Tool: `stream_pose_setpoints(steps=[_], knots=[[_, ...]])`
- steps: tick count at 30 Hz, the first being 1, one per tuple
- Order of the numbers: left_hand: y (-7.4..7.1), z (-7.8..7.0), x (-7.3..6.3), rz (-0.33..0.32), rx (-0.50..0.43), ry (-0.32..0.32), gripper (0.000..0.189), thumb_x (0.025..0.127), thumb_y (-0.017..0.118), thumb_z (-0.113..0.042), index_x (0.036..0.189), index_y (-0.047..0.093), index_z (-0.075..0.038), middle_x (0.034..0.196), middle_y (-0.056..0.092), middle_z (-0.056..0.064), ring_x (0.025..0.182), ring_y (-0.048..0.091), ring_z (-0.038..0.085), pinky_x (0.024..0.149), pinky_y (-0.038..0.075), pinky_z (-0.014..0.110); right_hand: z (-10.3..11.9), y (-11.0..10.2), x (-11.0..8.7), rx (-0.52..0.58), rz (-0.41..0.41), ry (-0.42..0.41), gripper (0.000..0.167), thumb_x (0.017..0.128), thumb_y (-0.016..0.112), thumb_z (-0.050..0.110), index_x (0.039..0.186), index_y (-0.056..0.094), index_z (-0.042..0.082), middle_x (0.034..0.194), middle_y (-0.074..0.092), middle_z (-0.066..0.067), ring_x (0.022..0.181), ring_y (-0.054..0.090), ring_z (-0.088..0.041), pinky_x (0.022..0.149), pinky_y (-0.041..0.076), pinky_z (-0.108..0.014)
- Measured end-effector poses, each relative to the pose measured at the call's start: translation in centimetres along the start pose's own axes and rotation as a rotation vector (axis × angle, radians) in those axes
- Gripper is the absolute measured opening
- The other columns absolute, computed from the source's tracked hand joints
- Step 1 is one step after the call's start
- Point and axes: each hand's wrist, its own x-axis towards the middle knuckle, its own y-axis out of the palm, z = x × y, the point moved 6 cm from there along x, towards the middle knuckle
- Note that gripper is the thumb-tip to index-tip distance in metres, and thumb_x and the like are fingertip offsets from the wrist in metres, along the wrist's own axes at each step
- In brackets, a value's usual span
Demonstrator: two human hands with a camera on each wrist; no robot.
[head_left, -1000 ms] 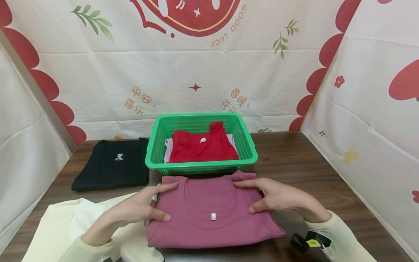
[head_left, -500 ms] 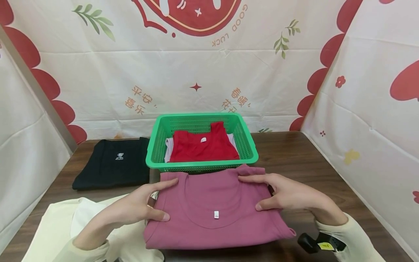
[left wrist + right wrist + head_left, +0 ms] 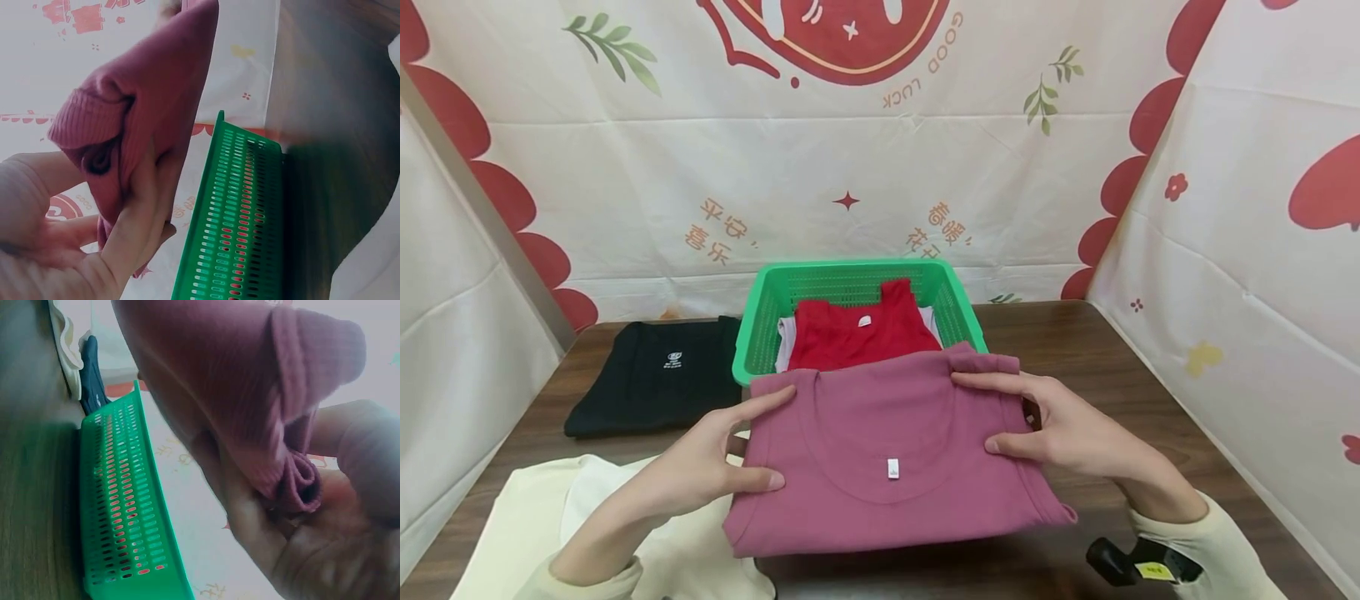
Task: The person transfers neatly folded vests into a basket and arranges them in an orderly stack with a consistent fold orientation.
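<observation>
Both hands hold a folded mauve-pink shirt (image 3: 880, 500) with a round neckline and a small white tag. My left hand (image 3: 692, 467) grips its left side, thumb on top and fingers underneath, as the left wrist view shows. On the opposite side my right hand (image 3: 1060, 425) grips the shirt the same way. In the wrist views the shirt is up off the table, above the rim level of the green basket (image 3: 231, 219). Its far edge overlaps the basket's near rim in the head view. Inside the basket lies a red garment (image 3: 865, 333) over a pale lilac one (image 3: 785, 342).
A folded black shirt (image 3: 662, 375) lies left of the basket on the dark wooden table (image 3: 1037, 333). Cream and white garments (image 3: 535, 508) lie at the front left, partly under my left arm. Printed cloth (image 3: 850, 167) hangs behind and along the sides.
The shirt has been lifted and moved forward, its far edge now covering the basket's near rim. Both hands have moved with it, keeping their hold. Basket and other garments have stayed put.
</observation>
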Motion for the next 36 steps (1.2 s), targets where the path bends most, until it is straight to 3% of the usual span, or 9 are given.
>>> stream_pose_setpoints(steps=[4,9,13,24,30,36], knots=[[-0.3,-0.4,0.0,-0.044,0.008,0.042,0.087,0.087,0.082,-0.017,0.161,0.036,-0.015,0.139,0.058,0.023,0.108,0.071,0.030,0.082,0.062,0.035,-0.2,-0.2,0.1,0.041,-0.043,0.022,0.062,0.091,0.078,0.012,0.149,0.057,0.023,0.147,0.055,-0.003,0.110,0.061,-0.011,0.077,0.060,-0.030],[-0.6,-0.7,-0.3,-0.074,-0.017,0.064,0.086,0.087,0.082,-0.014,0.161,0.038,-0.017,0.143,0.055,0.026,0.110,0.072,0.031,0.080,0.063,0.037,-0.2,-0.4,0.5,0.033,-0.069,0.017,0.055,0.092,0.077,0.009,0.143,0.061,0.021,0.121,0.065,-0.006,0.087,0.069,-0.016,0.070,0.059,-0.031],[-0.9,-0.9,-0.3,-0.100,-0.002,0.060,0.086,0.086,0.082,-0.015,0.160,0.039,-0.018,0.145,0.052,0.026,0.108,0.072,0.030,0.078,0.064,0.037,-0.2,-0.5,1.1,0.065,-0.088,-0.009,0.047,0.092,0.076,0.006,0.137,0.065,0.018,0.107,0.071,-0.007,0.080,0.071,-0.017,0.068,0.060,-0.032],[-1.9,-1.6,0.6,-0.119,-0.018,0.063,0.086,0.086,0.083,-0.013,0.160,0.039,-0.017,0.147,0.051,0.025,0.110,0.072,0.030,0.080,0.064,0.036,-1.1,-1.2,1.8,0.076,-0.183,0.016,0.034,0.094,0.072,0.005,0.127,0.072,0.016,0.114,0.069,-0.009,0.083,0.068,-0.018,0.071,0.056,-0.028],[-2.2,-1.6,1.7,-0.111,-0.036,0.068,0.087,0.087,0.082,-0.011,0.161,0.037,-0.017,0.143,0.053,0.029,0.107,0.074,0.029,0.079,0.064,0.039,-1.7,-1.9,2.3,0.142,-0.221,0.079,0.029,0.095,0.072,0.008,0.124,0.071,0.011,0.099,0.072,-0.012,0.077,0.069,-0.020,0.067,0.058,-0.031],[-3.2,-1.5,2.9,-0.155,-0.049,0.071,0.085,0.088,0.081,-0.008,0.161,0.038,-0.017,0.131,0.063,0.029,0.099,0.077,0.028,0.077,0.064,0.040,-2.4,-2.6,3.6,0.161,-0.263,0.094,0.028,0.094,0.073,0.007,0.122,0.071,0.007,0.094,0.074,-0.010,0.072,0.068,-0.016,0.065,0.058,-0.030]])
